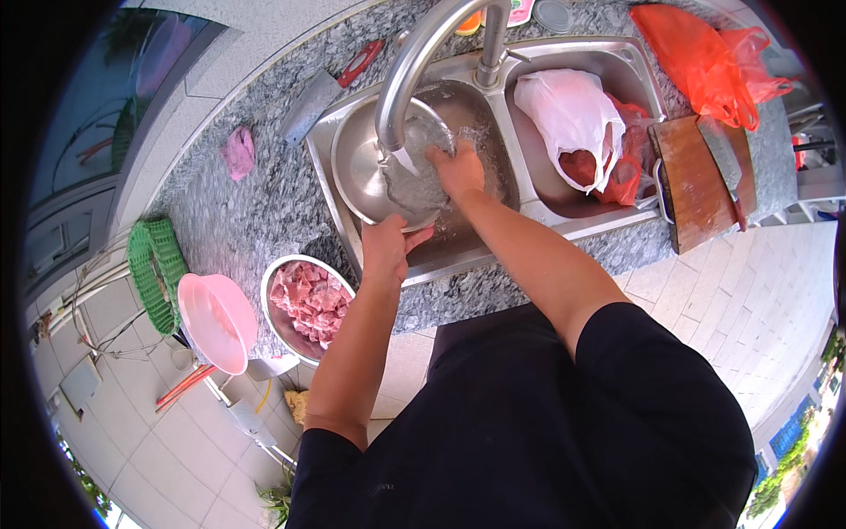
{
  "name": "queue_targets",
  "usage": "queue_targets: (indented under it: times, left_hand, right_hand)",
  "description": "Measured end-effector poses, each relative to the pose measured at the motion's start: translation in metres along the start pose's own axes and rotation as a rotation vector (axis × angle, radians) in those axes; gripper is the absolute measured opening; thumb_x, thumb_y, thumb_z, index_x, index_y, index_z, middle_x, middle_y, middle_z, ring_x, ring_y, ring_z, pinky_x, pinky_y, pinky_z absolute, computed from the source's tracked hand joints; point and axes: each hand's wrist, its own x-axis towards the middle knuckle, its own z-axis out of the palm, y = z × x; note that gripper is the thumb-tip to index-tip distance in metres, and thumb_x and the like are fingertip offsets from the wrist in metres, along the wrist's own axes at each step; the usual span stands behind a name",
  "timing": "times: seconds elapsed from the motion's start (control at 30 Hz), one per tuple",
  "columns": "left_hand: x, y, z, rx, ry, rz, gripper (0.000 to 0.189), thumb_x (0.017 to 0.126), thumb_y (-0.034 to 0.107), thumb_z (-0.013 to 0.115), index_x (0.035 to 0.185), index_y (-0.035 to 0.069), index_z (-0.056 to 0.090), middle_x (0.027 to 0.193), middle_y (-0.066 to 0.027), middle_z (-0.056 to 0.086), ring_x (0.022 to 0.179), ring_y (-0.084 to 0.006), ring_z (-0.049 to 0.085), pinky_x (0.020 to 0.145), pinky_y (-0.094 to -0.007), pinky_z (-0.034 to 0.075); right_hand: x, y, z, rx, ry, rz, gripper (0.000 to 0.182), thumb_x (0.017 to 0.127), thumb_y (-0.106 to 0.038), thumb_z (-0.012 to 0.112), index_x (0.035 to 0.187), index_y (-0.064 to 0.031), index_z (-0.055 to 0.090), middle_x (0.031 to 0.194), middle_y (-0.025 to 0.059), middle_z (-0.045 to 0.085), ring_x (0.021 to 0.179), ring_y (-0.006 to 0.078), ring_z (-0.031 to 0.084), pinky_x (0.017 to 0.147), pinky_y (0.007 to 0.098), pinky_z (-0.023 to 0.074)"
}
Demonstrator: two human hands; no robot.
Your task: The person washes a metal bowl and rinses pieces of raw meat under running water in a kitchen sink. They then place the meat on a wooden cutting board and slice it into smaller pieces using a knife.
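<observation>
A round stainless steel bowl (pixel 362 159) sits tilted in the left basin of the double steel sink, under the curved faucet (pixel 423 59). Water runs from the spout and splashes off the bowl's right side. My left hand (pixel 388 248) grips the near rim of the bowl, its fingers partly hidden beneath. At the bowl's right edge, in the splashing water, is my right hand (pixel 458 170); whether it grips the rim is blurred by the water. Left of my left forearm, a metal bowl (pixel 266 291) holds cut raw meat.
The right basin holds a white plastic bag (pixel 562 99) and red bags. A cutting board (pixel 691 192) with a knife (pixel 722 155) lies right; a red plastic bag (pixel 694 63) lies behind it. A cleaver (pixel 314 106), pink cloth (pixel 238 153), pink bowl (pixel 205 324) and green basket (pixel 152 278) are left.
</observation>
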Motion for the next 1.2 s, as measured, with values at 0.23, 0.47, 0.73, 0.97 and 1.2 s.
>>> queue_targets:
  times: [0.23,0.47,0.73,0.97,1.2]
  left_hand:
    - [0.005,-0.020,0.015,-0.037,0.100,0.055,0.053,0.087,-0.007,0.045,0.140,-0.006,0.039,0.120,-0.0238,0.062,0.096,-0.0392,0.072,0.076,-0.0455,0.067]
    - [0.014,-0.015,0.014,-0.029,0.056,0.131,0.048,0.087,-0.007,0.046,0.135,-0.010,0.045,0.119,-0.0241,0.064,0.098,-0.0382,0.072,0.073,-0.0438,0.067]
    - [0.004,-0.006,0.005,0.064,-0.024,-0.024,0.050,0.087,-0.007,0.045,0.137,-0.010,0.043,0.120,-0.0255,0.064,0.095,-0.0408,0.072,0.077,-0.0442,0.068]
    - [0.037,-0.042,0.024,0.097,0.226,0.216,0.055,0.083,-0.008,0.048,0.138,-0.007,0.042,0.120,-0.0211,0.063,0.097,-0.0369,0.072,0.073,-0.0449,0.067]
    - [0.005,-0.001,0.000,0.086,0.026,0.007,0.050,0.086,-0.005,0.046,0.135,-0.011,0.044,0.120,-0.0238,0.063,0.095,-0.0393,0.072,0.073,-0.0447,0.067]
  right_hand:
    - [-0.028,0.012,-0.010,-0.037,-0.254,0.081,0.059,0.079,-0.031,0.078,0.120,0.0069,0.059,0.107,0.0296,0.070,0.099,0.0407,0.071,0.087,0.0450,0.0557]
    - [-0.060,-0.005,0.008,0.266,-0.164,0.250,0.053,0.080,-0.034,0.076,0.109,0.0079,0.062,0.106,0.0303,0.070,0.100,0.0414,0.070,0.086,0.0466,0.0561]
    - [0.012,-0.021,-0.027,-0.324,-0.208,-0.049,0.050,0.081,-0.024,0.078,0.114,0.0089,0.061,0.104,0.0288,0.071,0.098,0.0380,0.072,0.088,0.0432,0.0570]
    - [-0.050,0.030,0.023,0.341,-0.123,0.235,0.063,0.082,-0.027,0.074,0.128,0.0076,0.048,0.117,0.0336,0.066,0.112,0.0445,0.067,0.095,0.0474,0.0529]
    - [0.003,-0.001,-0.006,-0.117,-0.051,0.026,0.053,0.080,-0.023,0.078,0.119,0.0082,0.059,0.100,0.0294,0.071,0.093,0.0405,0.073,0.081,0.0450,0.0584]
